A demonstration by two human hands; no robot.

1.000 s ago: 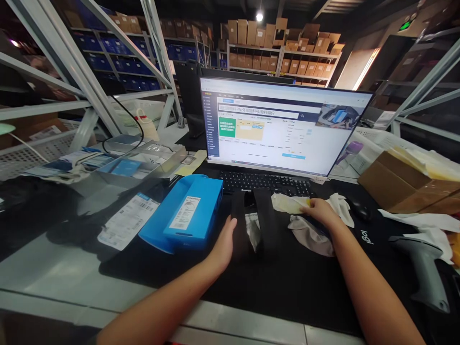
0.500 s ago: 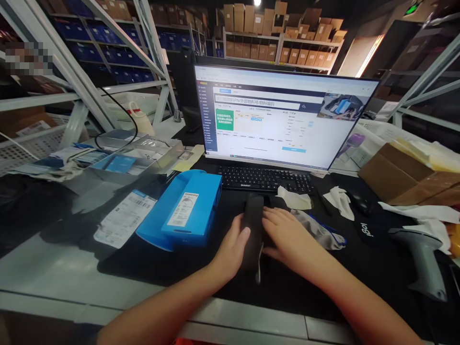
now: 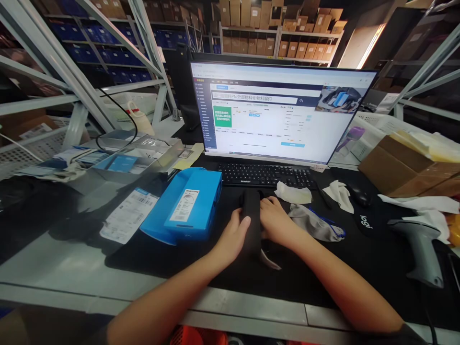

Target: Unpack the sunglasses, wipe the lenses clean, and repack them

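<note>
A long, narrow black item (image 3: 251, 220) stands between my hands on the black desk mat, with a thin pale strip (image 3: 270, 261) sticking out at its lower end. Its exact kind does not show. My left hand (image 3: 232, 237) grips its left side, thumb along the near face. On the right side, my right hand (image 3: 276, 220) presses against it with curled fingers, partly hidden. To the left lies a blue box (image 3: 201, 206) with a white label, its end flap open. Beside that rests a printed paper bag or slip (image 3: 129, 215).
Behind are a keyboard (image 3: 258, 175) and a lit monitor (image 3: 258, 120). On the right lie a grey drawstring pouch (image 3: 316, 224), crumpled white papers (image 3: 338, 195), a mouse (image 3: 359, 195), a barcode scanner (image 3: 419, 249) and a cardboard box (image 3: 406, 167). A clear tray (image 3: 143, 155) stands left.
My right hand has curled its fingers closer against the black item. The pale strip at its lower end has swung out to the right. The blue box stays put.
</note>
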